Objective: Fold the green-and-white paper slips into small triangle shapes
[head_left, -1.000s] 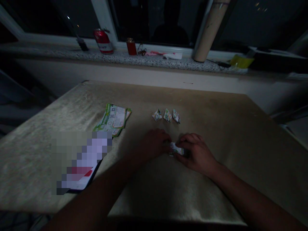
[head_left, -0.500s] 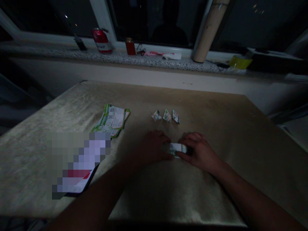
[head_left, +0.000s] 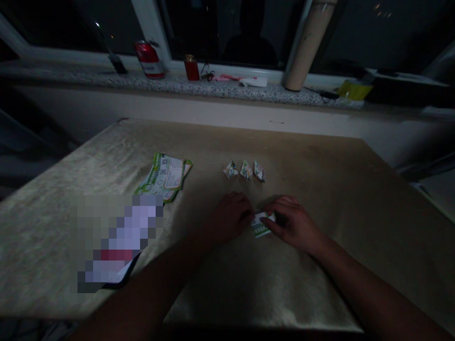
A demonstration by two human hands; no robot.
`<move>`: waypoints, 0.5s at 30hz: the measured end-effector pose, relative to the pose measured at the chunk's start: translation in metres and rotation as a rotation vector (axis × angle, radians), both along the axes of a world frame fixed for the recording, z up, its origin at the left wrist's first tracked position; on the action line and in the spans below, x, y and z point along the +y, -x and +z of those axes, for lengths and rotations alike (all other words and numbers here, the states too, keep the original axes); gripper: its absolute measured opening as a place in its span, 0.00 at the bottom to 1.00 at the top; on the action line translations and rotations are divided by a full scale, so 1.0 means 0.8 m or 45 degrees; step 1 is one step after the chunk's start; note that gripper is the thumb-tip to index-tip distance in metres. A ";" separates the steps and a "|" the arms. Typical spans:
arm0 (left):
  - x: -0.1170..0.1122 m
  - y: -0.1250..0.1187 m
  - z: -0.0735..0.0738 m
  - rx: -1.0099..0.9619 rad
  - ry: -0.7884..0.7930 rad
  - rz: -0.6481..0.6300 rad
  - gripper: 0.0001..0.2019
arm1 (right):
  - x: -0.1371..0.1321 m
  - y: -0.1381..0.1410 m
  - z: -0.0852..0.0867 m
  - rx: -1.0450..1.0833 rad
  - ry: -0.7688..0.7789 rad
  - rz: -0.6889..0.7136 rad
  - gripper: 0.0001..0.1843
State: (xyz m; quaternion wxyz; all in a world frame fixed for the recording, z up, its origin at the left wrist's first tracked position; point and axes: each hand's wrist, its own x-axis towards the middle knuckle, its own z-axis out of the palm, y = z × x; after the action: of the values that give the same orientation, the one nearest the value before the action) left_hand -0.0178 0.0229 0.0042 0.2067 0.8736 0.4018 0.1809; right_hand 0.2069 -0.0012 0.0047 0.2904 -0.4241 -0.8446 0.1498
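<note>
On the beige table (head_left: 320, 170), my left hand (head_left: 229, 218) and my right hand (head_left: 293, 222) press together on a small folded piece of green-and-white printed paper (head_left: 261, 226). Fingertips of both hands pinch its edges, and part of the paper is hidden under them. Three small folded paper shapes (head_left: 244, 170) lie in a row just beyond my hands. A stack of green printed slips (head_left: 165, 176) lies to the left of them.
A blurred-out flat object (head_left: 117, 241) lies at the near left of the table. The stone windowsill (head_left: 220, 87) behind holds a red can (head_left: 149, 59), a small red container (head_left: 191, 68), a cardboard tube (head_left: 307, 45) and a yellow item (head_left: 353, 90). The room is dim.
The folded paper between my fingers has changed shape, from a flat strip to a more angled fold. Both hands stayed in the same spot with small finger movements.
</note>
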 end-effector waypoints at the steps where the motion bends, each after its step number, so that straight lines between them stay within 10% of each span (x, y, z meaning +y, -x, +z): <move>1: 0.000 0.000 0.000 -0.031 0.017 0.008 0.07 | 0.000 0.000 0.000 0.006 -0.006 -0.003 0.07; 15: -0.003 0.001 -0.002 -0.626 0.406 0.200 0.08 | 0.000 -0.006 -0.003 0.197 -0.034 0.018 0.25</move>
State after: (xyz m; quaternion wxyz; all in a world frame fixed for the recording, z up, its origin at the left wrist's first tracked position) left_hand -0.0186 0.0202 0.0028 0.4177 0.7263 0.4293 0.3371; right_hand 0.2119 -0.0011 0.0023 0.3595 -0.4016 -0.8244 0.1730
